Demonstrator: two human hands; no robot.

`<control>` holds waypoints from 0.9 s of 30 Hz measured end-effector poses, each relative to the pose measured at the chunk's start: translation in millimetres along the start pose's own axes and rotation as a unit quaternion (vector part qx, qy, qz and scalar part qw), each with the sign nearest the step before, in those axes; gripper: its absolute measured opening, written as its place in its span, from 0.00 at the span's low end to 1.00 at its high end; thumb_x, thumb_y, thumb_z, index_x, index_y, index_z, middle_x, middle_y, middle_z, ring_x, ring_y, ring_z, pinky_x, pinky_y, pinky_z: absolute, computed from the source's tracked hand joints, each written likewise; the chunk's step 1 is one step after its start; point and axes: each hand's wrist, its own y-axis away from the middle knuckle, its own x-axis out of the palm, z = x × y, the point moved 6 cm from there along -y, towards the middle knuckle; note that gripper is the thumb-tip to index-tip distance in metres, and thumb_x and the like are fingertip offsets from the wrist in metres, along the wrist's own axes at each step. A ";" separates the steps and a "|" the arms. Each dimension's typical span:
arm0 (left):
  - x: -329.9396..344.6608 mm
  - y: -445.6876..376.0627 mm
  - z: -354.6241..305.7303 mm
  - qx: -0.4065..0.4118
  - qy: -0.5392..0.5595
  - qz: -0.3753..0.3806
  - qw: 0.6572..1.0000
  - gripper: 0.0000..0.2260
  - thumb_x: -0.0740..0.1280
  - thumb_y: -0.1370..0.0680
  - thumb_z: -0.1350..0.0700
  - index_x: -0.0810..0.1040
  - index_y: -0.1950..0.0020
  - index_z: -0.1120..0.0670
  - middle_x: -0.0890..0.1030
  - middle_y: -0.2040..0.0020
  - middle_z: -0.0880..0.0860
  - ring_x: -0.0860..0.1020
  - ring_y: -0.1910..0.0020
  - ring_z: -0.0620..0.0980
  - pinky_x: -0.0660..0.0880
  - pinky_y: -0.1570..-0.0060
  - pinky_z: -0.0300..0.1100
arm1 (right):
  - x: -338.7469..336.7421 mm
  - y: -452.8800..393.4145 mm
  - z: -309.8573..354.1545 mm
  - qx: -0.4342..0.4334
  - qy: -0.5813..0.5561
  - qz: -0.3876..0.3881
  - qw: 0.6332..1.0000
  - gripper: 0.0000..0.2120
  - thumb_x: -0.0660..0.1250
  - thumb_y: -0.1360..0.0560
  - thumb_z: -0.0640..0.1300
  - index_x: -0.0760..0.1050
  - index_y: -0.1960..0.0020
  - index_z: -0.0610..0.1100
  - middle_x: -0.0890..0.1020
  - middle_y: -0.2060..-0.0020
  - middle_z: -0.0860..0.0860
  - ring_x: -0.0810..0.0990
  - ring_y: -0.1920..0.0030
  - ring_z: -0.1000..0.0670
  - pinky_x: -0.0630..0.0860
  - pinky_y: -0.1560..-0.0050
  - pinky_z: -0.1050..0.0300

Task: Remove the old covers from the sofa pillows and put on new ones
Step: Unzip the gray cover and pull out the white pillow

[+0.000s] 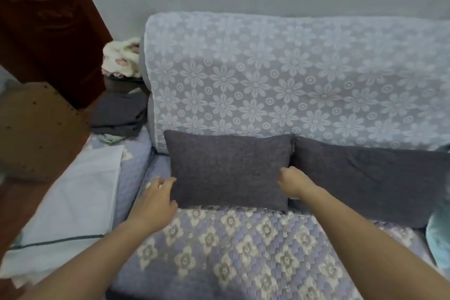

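Dark grey pillow [229,170] upright; left hand [155,202] fingers spread, right hand [293,184] seemingly pinching edge.

Left pillow [229,170], centre of frame: dark grey coarse-woven cloth, matt. Right pillow [370,178]: the same cloth, slightly creased. Sofa back cover [280,75]: pale blue lace-like fabric with a flower pattern. Seat cover [243,246], lower centre: quilted blue cloth, textured. Door [48,19], upper left: dark reddish wood, faintly glossy. White sheet [73,202], lower left: smooth cloth.
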 end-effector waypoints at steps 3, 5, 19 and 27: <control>18.3 -8.1 28.5 -0.027 -0.016 0.024 0.999 0.27 0.62 0.18 0.51 0.57 0.20 0.47 0.61 0.26 0.54 0.69 0.31 0.56 0.72 0.38 0.49 | 17.8 -29.4 11.0 0.031 -0.001 0.012 0.999 0.22 0.59 0.16 0.47 0.61 0.25 0.42 0.60 0.25 0.39 0.63 0.29 0.35 0.69 0.32 0.43; 35.8 -19.6 52.7 -0.059 -0.006 0.048 0.997 0.28 0.62 0.18 0.52 0.56 0.20 0.46 0.60 0.24 0.54 0.66 0.29 0.55 0.70 0.37 0.47 | 16.2 -61.0 20.5 0.029 0.001 -0.022 0.999 0.31 0.63 0.18 0.48 0.54 0.21 0.45 0.52 0.21 0.42 0.53 0.24 0.35 0.65 0.28 0.41; 166.6 -85.6 91.3 -0.117 0.191 0.015 0.975 0.33 0.66 0.18 0.49 0.52 0.18 0.44 0.58 0.22 0.49 0.68 0.29 0.52 0.70 0.33 0.48 | 20.1 -173.3 31.2 -0.079 0.163 -0.179 0.967 0.31 0.71 0.31 0.68 0.69 0.42 0.46 0.81 0.55 0.45 0.80 0.52 0.41 0.72 0.45 0.46; 111.4 -156.9 80.7 -0.226 0.554 -0.238 0.765 0.57 0.69 0.39 0.21 0.53 0.18 0.45 0.65 0.22 0.49 0.70 0.27 0.52 0.69 0.28 0.56 | 112.2 -51.6 -1.2 -0.147 0.107 -0.254 0.950 0.25 0.76 0.38 0.67 0.74 0.51 0.52 0.79 0.64 0.55 0.79 0.61 0.46 0.69 0.58 0.50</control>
